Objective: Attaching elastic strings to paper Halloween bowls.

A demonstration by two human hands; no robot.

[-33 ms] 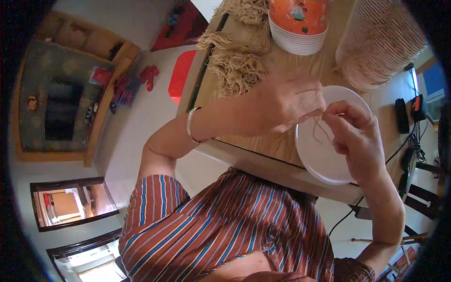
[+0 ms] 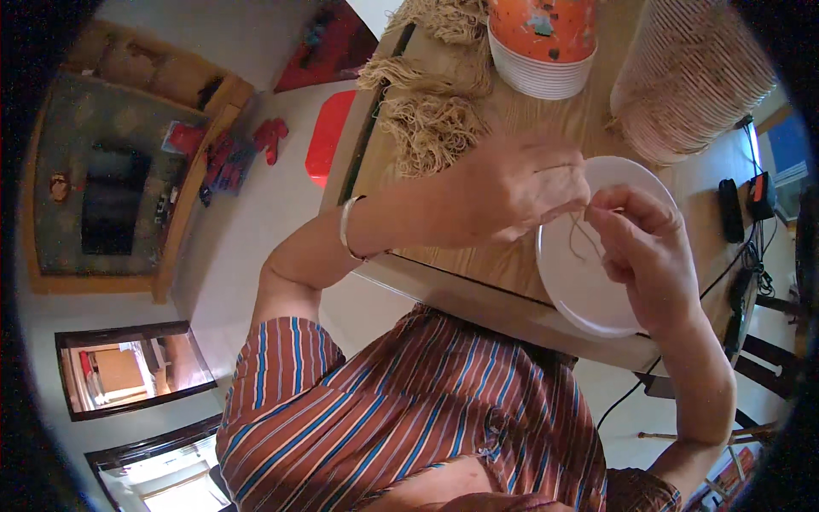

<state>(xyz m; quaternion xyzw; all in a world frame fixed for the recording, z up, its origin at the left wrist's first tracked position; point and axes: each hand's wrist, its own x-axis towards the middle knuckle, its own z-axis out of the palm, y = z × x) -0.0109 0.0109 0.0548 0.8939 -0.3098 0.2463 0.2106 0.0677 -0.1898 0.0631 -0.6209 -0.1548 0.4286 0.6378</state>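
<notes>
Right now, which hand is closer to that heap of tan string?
Left. The left hand is just beside the tan string heap; the right hand is farther off, over the white plate.

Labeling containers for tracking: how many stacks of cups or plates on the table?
2: a white stack under an orange lid at top centre, a tall ribbed stack at top right. More may be out of frame.

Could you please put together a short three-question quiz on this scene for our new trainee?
1. True or false: the left hand and the right hand both pinch a thin beige thread over the white plate.
2. What lies on the wooden table to the left of the left hand? A) tangled beige fibre bundles B) a pair of scissors C) a book
3. What does the person wear on the left wrist?

Key: 1 true; 2 A; 3 a thin silvery bangle.
</notes>
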